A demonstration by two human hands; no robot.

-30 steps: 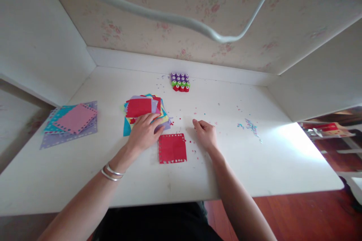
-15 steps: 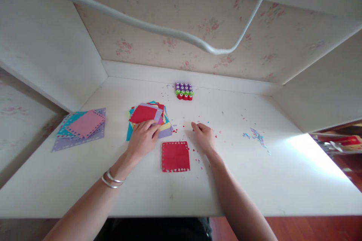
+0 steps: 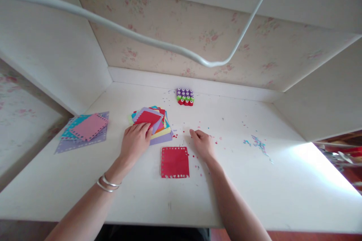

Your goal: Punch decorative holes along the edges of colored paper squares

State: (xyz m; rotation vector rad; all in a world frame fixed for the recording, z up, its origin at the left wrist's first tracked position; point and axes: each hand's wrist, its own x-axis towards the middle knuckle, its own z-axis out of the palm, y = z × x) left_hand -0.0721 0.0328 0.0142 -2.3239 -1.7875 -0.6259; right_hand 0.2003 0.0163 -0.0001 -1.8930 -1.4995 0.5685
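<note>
A loose stack of coloured paper sheets (image 3: 162,132) lies left of centre, with a red sheet (image 3: 147,117) and a lilac one on top. My left hand (image 3: 136,138) is at the near left edge of the red top sheet, thumb and fingers closed on it. A red square with punched holes along its edges (image 3: 175,162) lies flat between my forearms. Up and right of it my right hand (image 3: 202,143) rests on the desk in a loose fist; whether anything is inside is hidden.
Punched pink, blue and lilac sheets (image 3: 89,127) lie at the left. Small craft punches (image 3: 185,96) stand in rows near the back wall. Paper bits (image 3: 259,143) are scattered at the right and around my right hand. A white cable (image 3: 135,36) crosses above.
My left hand has moved left and nearer to me, drawing the red top sheet slightly that way. My right hand stays in about the same place. The view has tilted up slightly.
</note>
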